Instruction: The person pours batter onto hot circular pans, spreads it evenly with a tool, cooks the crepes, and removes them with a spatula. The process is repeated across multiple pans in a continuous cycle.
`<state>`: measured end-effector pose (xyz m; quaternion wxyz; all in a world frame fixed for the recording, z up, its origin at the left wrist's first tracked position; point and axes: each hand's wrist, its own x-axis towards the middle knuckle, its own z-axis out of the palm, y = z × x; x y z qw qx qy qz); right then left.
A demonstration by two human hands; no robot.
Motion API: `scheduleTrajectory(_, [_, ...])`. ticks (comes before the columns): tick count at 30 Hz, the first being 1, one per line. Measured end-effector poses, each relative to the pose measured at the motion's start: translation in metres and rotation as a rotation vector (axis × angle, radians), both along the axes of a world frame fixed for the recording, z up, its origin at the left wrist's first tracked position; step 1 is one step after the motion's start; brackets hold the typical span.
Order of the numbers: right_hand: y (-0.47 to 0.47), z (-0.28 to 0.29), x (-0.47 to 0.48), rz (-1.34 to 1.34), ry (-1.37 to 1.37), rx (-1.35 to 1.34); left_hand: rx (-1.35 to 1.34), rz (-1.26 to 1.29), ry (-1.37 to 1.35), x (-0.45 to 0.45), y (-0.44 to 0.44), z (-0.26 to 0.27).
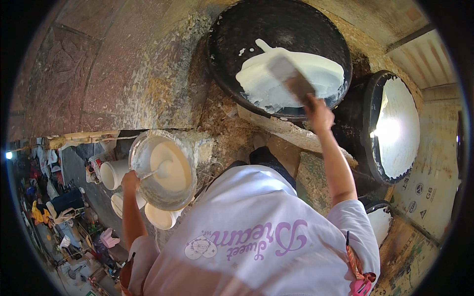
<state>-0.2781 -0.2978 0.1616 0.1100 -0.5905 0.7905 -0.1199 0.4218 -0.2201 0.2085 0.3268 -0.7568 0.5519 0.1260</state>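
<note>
In front of me is a large round black griddle (276,31), partly coated with a pale, wet batter (259,68). My right hand (320,114) grips the handle end of a flat, wide scraper (296,83), whose blade lies over the batter and is blurred by motion. At the left, my left hand (130,181) holds the handle of a ladle (163,168). The ladle's head rests in cream-coloured liquid batter (176,159) inside a wide, crusted basin (187,188).
Several white buckets (113,175) stand around the basin. A second black round griddle (370,148) with a white layer (398,137) is at the right, and part of another white-covered round (379,222) shows below it. A stained tiled surface (63,74) fills the upper left; clutter (74,236) covers the lower left.
</note>
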Motion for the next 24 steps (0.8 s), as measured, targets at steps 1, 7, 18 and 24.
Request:
scheduleTrajectory(1, [0.004, -0.009, -0.031, -0.066, 0.018, -0.116, 0.017, 0.034, 0.001, -0.003, -0.002, 0.002])
scheduleTrajectory(7, [0.023, -0.050, -0.133, -0.590, -0.760, -0.077, 0.002, 0.104, -0.067, -0.012, 0.002, 0.002])
scheduleTrajectory(18, [-0.025, -0.005, 0.039, 0.140, 0.019, 0.081, -0.012, 0.020, -0.069, -0.018, 0.001, 0.002])
scheduleTrajectory(24, [-0.002, -0.036, -0.138, -0.420, -0.205, -0.226, -0.055, 0.025, -0.073, -0.016, 0.008, -0.001])
